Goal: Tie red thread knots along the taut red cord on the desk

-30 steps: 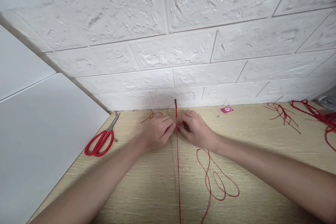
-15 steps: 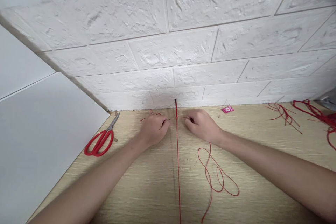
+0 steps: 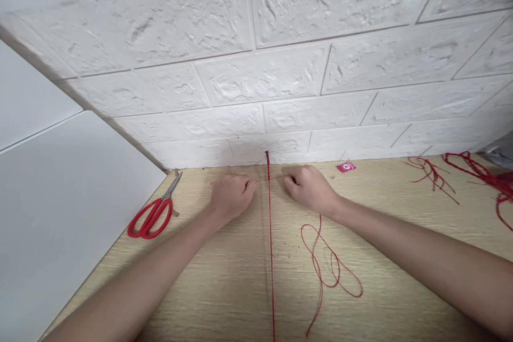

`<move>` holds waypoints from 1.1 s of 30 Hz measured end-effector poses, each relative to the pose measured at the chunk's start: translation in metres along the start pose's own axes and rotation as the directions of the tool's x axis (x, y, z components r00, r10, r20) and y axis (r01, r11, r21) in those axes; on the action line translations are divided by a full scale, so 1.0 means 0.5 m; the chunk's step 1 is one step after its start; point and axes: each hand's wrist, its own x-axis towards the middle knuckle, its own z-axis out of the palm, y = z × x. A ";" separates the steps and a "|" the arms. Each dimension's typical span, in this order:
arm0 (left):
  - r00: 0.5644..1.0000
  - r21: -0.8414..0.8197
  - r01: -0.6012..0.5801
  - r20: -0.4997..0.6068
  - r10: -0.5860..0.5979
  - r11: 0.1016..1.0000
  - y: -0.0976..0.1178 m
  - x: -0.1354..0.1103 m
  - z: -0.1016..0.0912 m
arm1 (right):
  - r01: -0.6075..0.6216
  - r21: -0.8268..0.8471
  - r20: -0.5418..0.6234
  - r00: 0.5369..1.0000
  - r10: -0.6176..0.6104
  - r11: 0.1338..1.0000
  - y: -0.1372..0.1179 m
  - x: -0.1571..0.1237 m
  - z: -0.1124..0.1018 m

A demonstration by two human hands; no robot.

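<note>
A taut red cord (image 3: 271, 251) runs from a dark peg (image 3: 266, 153) at the wall straight toward me, with a short knotted length (image 3: 268, 171) near the peg. My left hand (image 3: 234, 194) is closed on a thin red string on the left of the cord. On the right, my right hand (image 3: 306, 187) pinches the string's other side, and the string (image 3: 276, 177) stretches between both hands across the cord just below the knots. Slack red string (image 3: 336, 272) lies in loops under my right wrist.
Red-handled scissors (image 3: 152, 218) lie at the left beside a white panel (image 3: 96, 187). A small pink packet (image 3: 346, 167) sits near the white brick-pattern wall (image 3: 288, 75). Loose red threads (image 3: 433, 176) and a red braided bundle (image 3: 481, 171) lie at the right.
My hands have drawn slightly farther apart, and the string between them is tight across the cord. The small loop at the cord has closed up.
</note>
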 end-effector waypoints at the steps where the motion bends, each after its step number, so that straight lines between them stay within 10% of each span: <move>1: 1.000 0.002 0.001 -0.003 -0.001 1.000 0.000 0.000 0.000 | -0.003 0.000 -0.003 1.000 0.003 1.000 0.001 0.000 0.001; 19: 0.992 -0.126 0.082 -0.082 -0.093 0.989 -0.001 -0.005 -0.006 | -0.045 0.060 -0.103 0.993 0.051 0.997 0.000 -0.008 -0.004; 23: 0.968 -0.225 -0.107 -0.245 0.050 0.968 0.000 -0.004 -0.011 | 0.087 0.095 -0.210 0.975 -0.065 0.992 0.002 -0.009 0.007; 27: 0.941 -0.165 -0.323 -0.164 0.297 0.932 0.002 -0.001 -0.002 | 0.240 0.108 -0.152 0.963 -0.223 0.965 0.005 -0.008 0.014; 33: 0.923 -0.131 -0.366 -0.181 0.340 0.922 -0.005 0.002 0.015 | 0.286 0.109 -0.140 0.953 -0.270 0.952 0.003 -0.006 0.007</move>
